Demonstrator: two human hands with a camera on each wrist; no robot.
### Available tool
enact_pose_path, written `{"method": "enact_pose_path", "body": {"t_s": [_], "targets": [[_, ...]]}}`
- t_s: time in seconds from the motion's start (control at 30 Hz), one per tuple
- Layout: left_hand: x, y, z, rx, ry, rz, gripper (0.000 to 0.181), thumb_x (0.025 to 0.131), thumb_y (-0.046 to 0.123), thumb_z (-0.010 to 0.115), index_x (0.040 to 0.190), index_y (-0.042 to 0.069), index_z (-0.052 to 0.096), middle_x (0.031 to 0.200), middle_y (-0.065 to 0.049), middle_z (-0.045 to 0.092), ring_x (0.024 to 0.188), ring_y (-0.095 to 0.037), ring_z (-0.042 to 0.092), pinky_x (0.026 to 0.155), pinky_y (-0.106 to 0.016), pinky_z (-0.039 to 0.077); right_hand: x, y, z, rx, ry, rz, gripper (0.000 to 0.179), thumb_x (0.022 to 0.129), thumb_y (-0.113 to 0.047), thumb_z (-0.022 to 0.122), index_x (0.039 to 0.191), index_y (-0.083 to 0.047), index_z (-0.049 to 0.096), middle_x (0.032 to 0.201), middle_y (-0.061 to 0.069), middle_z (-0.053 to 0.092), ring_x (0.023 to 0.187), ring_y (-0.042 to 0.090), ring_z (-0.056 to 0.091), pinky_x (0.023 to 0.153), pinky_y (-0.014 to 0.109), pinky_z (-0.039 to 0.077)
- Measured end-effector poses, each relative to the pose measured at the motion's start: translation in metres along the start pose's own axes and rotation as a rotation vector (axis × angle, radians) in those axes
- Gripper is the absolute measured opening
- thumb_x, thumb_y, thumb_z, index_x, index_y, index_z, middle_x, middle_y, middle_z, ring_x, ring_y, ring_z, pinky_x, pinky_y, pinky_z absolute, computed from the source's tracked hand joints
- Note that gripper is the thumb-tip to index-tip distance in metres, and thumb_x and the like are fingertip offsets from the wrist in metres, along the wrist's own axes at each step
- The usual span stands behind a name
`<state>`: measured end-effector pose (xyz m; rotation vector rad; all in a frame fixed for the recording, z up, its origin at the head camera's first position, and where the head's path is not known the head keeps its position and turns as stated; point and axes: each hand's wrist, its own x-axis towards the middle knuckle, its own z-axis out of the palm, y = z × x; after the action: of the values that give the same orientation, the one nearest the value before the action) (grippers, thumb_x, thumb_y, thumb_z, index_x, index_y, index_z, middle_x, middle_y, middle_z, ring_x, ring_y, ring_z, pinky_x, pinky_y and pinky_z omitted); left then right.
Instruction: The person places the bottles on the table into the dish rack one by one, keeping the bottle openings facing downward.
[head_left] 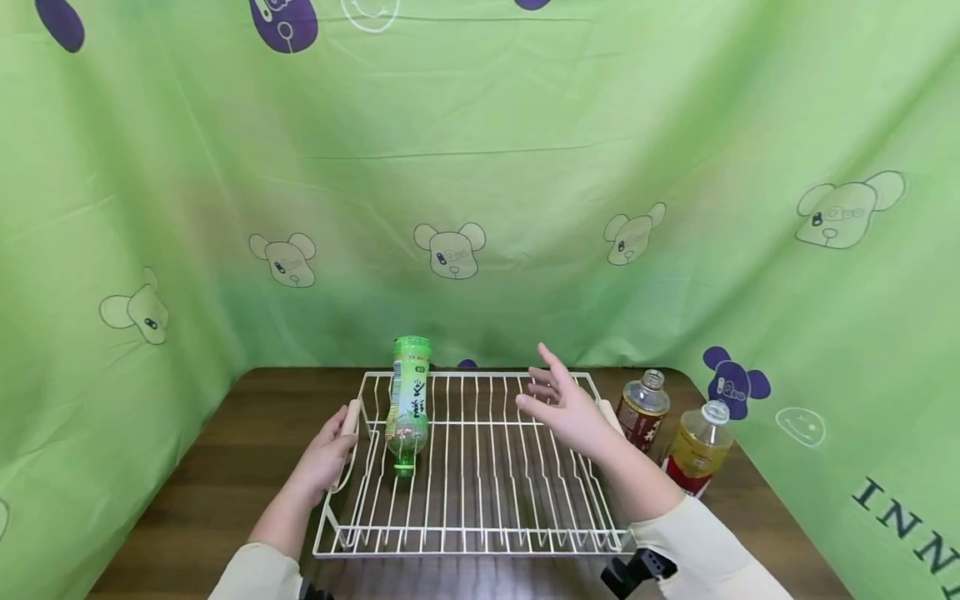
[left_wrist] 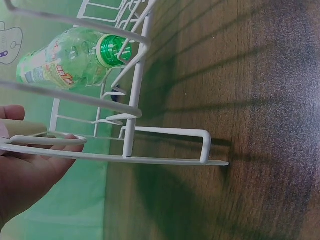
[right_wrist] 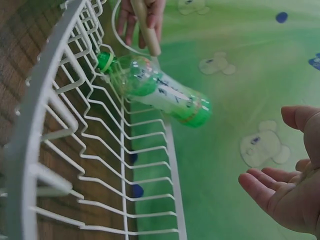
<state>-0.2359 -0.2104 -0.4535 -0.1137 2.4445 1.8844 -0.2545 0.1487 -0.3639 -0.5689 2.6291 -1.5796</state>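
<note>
A white wire dish rack (head_left: 472, 530) stands on the table with a pale handle on each side. My left hand (head_left: 328, 457) grips the left handle (head_left: 350, 418), its thumb and fingers on either side of it in the left wrist view. Leaning cap-down between the wires at the rack's left is a clear green plastic bottle (head_left: 410, 400), its green cap (left_wrist: 115, 50) low among the wires. Over the rack's right side, my right hand (head_left: 573, 408) is held up with fingers spread and nothing in them, partly covering the right handle (head_left: 609, 414).
Right of the rack stand two uncapped plastic bottles, one with a dark red label (head_left: 641, 423) and one with a yellow and red label (head_left: 697, 450). A brown wooden table (head_left: 217, 492) lies beneath. Green cloth (head_left: 480, 108) with bear prints hangs behind and at the sides.
</note>
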Motion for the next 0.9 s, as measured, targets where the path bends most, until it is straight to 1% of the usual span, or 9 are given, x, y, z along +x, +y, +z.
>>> {"method": "enact_pose_path", "body": {"t_s": [0.37,0.47,0.57,0.6,0.63,0.67,0.7,0.8,0.9], "targets": [[-0.002,0.002,0.0,0.035,-0.014,-0.021,0.065,0.101,0.012,0.039,0.157,0.004,0.006,0.16,-0.028,0.012,0.137,-0.05,0.032,0.106,-0.056,0.04,-0.061,0.009,-0.052,-0.094,0.16,-0.047,0.081,0.097,-0.018,0.06,0.157,-0.004,0.009,0.149,0.033,0.036,0.131,0.049,0.044,0.108,0.058,0.036],[-0.004,0.005,0.0,0.044,-0.015,-0.027,0.065,0.102,0.012,0.038,0.157,0.004,0.006,0.161,-0.028,0.011,0.137,-0.051,0.032,0.105,-0.055,0.04,-0.078,0.016,-0.071,-0.147,0.23,-0.04,0.079,0.097,-0.018,0.06,0.156,-0.004,0.011,0.148,0.033,0.037,0.13,0.038,0.049,0.105,0.031,0.045],[-0.004,0.005,0.0,0.038,-0.012,-0.027,0.065,0.101,0.011,0.038,0.157,0.004,0.006,0.161,-0.027,0.01,0.139,-0.051,0.03,0.108,-0.059,0.037,-0.092,0.028,-0.089,-0.175,0.289,-0.028,0.079,0.097,-0.016,0.06,0.156,-0.002,0.01,0.148,0.034,0.036,0.128,0.039,0.048,0.092,0.005,0.04],[-0.004,0.004,0.0,0.033,-0.01,-0.026,0.065,0.101,0.01,0.038,0.157,0.004,0.005,0.161,-0.027,0.01,0.14,-0.051,0.029,0.11,-0.059,0.036,-0.096,0.034,-0.094,-0.183,0.312,-0.019,0.079,0.097,-0.016,0.06,0.156,-0.003,0.01,0.148,0.034,0.035,0.127,0.028,0.051,0.086,-0.001,0.035],[-0.003,0.004,0.0,0.029,-0.01,-0.026,0.065,0.101,0.01,0.038,0.157,0.003,0.005,0.161,-0.027,0.01,0.14,-0.051,0.028,0.111,-0.06,0.034,-0.101,0.039,-0.099,-0.188,0.339,-0.01,0.079,0.097,-0.015,0.06,0.156,-0.003,0.01,0.148,0.035,0.035,0.124,0.017,0.052,0.085,-0.002,0.035],[-0.003,0.004,0.0,0.028,-0.01,-0.025,0.066,0.101,0.01,0.038,0.157,0.003,0.005,0.161,-0.027,0.009,0.141,-0.051,0.027,0.112,-0.06,0.033,-0.106,0.045,-0.103,-0.182,0.364,0.004,0.079,0.097,-0.013,0.06,0.156,-0.003,0.009,0.147,0.035,0.034,0.123,0.017,0.052,0.084,-0.002,0.035],[-0.003,0.004,0.0,0.028,-0.011,-0.026,0.066,0.101,0.009,0.038,0.157,0.003,0.005,0.161,-0.027,0.009,0.141,-0.05,0.027,0.113,-0.06,0.032,-0.11,0.051,-0.107,-0.179,0.393,0.017,0.079,0.097,-0.013,0.06,0.156,-0.003,0.009,0.147,0.036,0.033,0.12,0.006,0.051,0.083,-0.002,0.036],[-0.004,0.003,-0.001,0.021,-0.014,-0.027,0.066,0.101,0.01,0.038,0.157,0.003,0.004,0.162,-0.027,0.008,0.143,-0.05,0.024,0.114,-0.06,0.03,-0.122,0.068,-0.113,-0.171,0.475,0.069,0.079,0.097,-0.013,0.06,0.157,-0.005,0.009,0.149,0.034,0.03,0.108,-0.018,0.037,0.084,-0.002,0.036],[-0.005,0.003,-0.002,0.002,-0.023,-0.02,0.066,0.101,0.009,0.038,0.157,0.002,0.002,0.161,-0.028,0.007,0.144,-0.049,0.022,0.115,-0.06,0.028,-0.129,0.082,-0.116,-0.164,0.515,0.123,0.081,0.097,-0.015,0.06,0.157,-0.006,0.006,0.154,0.033,0.025,0.127,0.004,0.043,0.086,-0.003,0.035]]}}
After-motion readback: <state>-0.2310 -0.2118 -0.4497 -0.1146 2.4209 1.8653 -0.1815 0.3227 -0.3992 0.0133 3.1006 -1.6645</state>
